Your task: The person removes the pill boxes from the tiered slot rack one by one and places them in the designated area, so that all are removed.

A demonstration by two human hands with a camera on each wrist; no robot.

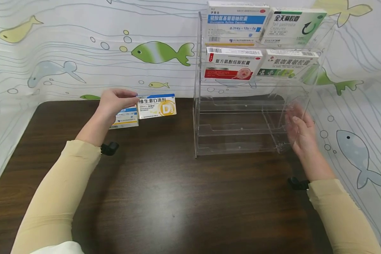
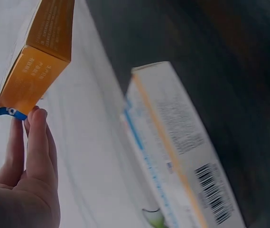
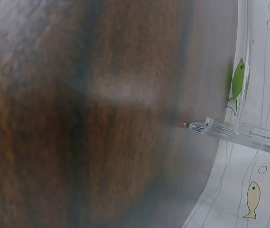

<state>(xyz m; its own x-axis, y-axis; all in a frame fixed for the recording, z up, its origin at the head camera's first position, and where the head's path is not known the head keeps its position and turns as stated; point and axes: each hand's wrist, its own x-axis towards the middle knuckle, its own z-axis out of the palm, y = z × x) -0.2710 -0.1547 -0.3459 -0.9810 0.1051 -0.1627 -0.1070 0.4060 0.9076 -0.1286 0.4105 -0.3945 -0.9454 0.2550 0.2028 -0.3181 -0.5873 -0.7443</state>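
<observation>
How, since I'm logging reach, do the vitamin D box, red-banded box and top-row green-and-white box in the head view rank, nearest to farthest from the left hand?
1. Vitamin D box, pinched in the left hand.
2. Red-banded box, left on rack, second row.
3. Green-and-white box, top row, right.

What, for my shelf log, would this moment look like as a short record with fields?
Left hand: left hand pinches the vitamin D3 box
Right hand: right hand at the right side of the clear rack; grip unclear
Top tier: blue-and-white box left, green-and-white box right
Second tier: red-and-white box left, green-banded box right
Beside left hand: another white box with blue, partly hidden
Surface: dark wooden table
Backdrop: fish-patterned sheet
</observation>
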